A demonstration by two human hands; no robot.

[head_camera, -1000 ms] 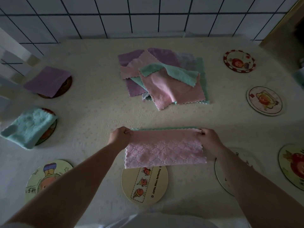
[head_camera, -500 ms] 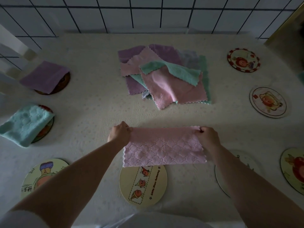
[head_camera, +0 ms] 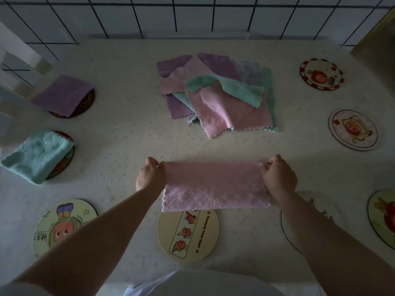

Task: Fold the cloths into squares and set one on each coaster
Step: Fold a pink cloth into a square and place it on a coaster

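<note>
Since a second ago I see the teal edge gone from behind the pink cloth (head_camera: 214, 185), now folded to a band; my left hand (head_camera: 150, 176) pinches its nine-o'clock end, my right hand (head_camera: 277, 177) the three-o'clock end; its near hem, probably raised, overlaps the coaster (head_camera: 188, 236) at six o'clock.

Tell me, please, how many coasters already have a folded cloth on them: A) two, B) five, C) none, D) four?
A: only the purple folded cloth and the teal folded cloth, both at the left, lie on coasters; the pink cloth is in both hands.
</note>
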